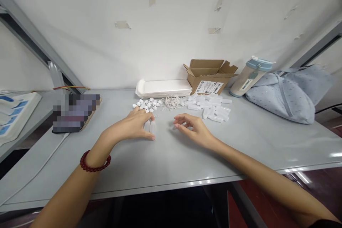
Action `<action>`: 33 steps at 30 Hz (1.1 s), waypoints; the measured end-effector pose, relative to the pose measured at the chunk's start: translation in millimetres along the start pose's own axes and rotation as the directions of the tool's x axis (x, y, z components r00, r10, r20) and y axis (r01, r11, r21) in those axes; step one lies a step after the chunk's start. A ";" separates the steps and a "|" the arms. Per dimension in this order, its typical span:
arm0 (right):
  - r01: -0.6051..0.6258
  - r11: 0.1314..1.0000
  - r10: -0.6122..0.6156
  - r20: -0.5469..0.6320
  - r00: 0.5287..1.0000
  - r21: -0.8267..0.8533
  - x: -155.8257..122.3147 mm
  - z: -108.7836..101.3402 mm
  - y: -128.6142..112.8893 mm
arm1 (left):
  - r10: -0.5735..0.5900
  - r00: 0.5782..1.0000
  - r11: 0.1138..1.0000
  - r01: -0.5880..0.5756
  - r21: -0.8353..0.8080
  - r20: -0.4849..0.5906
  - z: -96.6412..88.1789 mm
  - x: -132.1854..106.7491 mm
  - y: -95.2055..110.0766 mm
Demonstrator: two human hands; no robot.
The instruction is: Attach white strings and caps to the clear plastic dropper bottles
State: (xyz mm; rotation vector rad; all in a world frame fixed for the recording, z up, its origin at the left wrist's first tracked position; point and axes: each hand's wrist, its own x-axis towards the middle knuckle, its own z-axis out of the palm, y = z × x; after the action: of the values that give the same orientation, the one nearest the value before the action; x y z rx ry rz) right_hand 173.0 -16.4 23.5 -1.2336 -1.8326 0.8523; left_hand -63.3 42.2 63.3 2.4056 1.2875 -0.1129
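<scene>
Left hand (132, 127) curled around small clear bottles (150, 127) on counter (171, 165), right hand (192, 129) loosely open, empty, white caps (146, 104), bottle pile (212, 107), cardboard box (210, 74) beyond.

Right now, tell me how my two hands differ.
The left hand holds two small clear bottles between fingers and thumb; the right hand holds nothing, its fingers loosely curled. The left wrist wears a red bead bracelet; the right wrist is bare. Both reach out over the grey table.
</scene>
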 end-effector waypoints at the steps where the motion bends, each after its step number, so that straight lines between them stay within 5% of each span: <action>1: -0.001 1.000 0.001 0.000 1.000 0.002 0.1 0.0 0.1 | 0.003 1.000 1.000 -0.003 0.000 0.005 0.2 0.3 -0.6; 12: 0.024 1.000 -0.024 0.000 1.000 -0.001 0.3 0.4 1.2 | -0.004 1.000 0.999 0.005 -0.048 0.031 -3.0 -1.1 -5.1; 16: 0.140 0.986 -0.136 0.044 0.990 -0.093 -0.7 0.6 3.4 | -0.039 0.996 0.995 0.046 -0.092 0.075 -7.4 -4.4 -6.4; 22: 0.344 0.921 -0.293 0.260 0.920 -0.182 0.1 20.1 4.9 | -0.044 0.994 0.992 0.055 -0.110 0.103 -3.2 1.1 -15.4; 28: 0.133 0.959 -0.052 0.307 0.950 -0.250 27.9 42.0 -0.2 | -0.036 0.984 0.990 0.059 -0.130 0.173 -1.2 4.8 -16.5; 33: 0.105 0.941 0.018 0.357 0.934 -0.323 44.8 44.4 -8.5 | -0.030 0.990 0.990 0.049 -0.135 0.139 -0.7 4.2 -21.1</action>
State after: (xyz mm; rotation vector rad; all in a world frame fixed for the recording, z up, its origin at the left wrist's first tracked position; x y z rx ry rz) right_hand 119.8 18.2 18.6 -1.3007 -2.3694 0.7965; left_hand -78.2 56.1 56.2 2.2158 1.2391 -0.1909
